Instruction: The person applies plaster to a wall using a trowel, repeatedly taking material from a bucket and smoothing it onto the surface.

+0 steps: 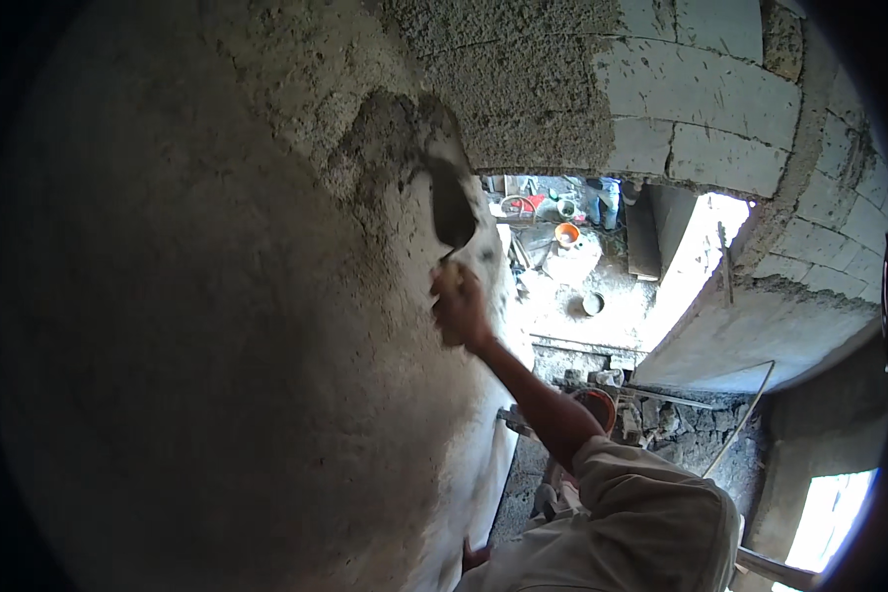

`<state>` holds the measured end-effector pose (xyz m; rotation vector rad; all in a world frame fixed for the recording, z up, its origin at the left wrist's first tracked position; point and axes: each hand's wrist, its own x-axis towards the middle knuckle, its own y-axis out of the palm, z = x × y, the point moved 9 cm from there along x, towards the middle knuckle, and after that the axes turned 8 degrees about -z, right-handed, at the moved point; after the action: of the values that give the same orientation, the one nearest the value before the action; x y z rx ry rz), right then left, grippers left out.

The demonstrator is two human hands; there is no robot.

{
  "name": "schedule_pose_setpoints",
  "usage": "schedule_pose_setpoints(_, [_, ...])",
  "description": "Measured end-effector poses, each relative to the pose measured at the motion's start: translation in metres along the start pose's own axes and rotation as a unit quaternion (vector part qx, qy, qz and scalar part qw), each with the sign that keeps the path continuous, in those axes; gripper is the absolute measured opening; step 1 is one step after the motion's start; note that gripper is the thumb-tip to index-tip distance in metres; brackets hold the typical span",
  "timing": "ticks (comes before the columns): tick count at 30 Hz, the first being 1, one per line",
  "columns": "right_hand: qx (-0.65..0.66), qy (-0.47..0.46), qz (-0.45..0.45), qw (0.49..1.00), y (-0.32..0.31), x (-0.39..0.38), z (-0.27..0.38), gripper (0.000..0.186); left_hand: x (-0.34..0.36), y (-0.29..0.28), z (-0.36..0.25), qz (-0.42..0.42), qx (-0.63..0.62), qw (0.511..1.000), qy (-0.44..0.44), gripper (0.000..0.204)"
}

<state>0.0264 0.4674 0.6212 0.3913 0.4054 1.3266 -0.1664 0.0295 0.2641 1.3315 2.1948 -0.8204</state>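
Along the plastered wall [197, 345], grips trowel [453, 212] in right hand [461, 308], fingers wrapped round handle. Holds blade up at wall edge, just below dark wet mortar [385, 126]; can't tell if touching. Lower down, has left hand [476, 556] beside wall; can't tell grip. Far below, see orange bucket [566, 234] on pale ground.

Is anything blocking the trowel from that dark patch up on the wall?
Nothing visible is. The right hand holds the trowel, and its blade appears right beside the dark patch on the wall; whether they touch, I can't tell.
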Motion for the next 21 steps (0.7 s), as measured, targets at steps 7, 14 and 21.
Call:
schedule_pose_setpoints(7, [0.066, 0.123, -0.034, 0.99, -0.076, 0.187, -0.053, 0.048, 0.006, 0.061, -0.051, 0.021, 0.01, 1.0, 0.001, 0.091])
schedule_pose_setpoints(14, [0.063, 0.178, -0.027, 0.982, -0.159, 0.121, -0.125, 0.04, -0.025, 0.085, -0.026, 0.038, 0.017, 0.998, -0.037, 0.092])
schedule_pose_setpoints(21, [-0.615, 0.079, -0.014, 0.784, -0.467, 0.013, -0.154, 0.04, -0.016, 0.131, 0.082, 0.175, 0.055, 0.978, -0.1, 0.097])
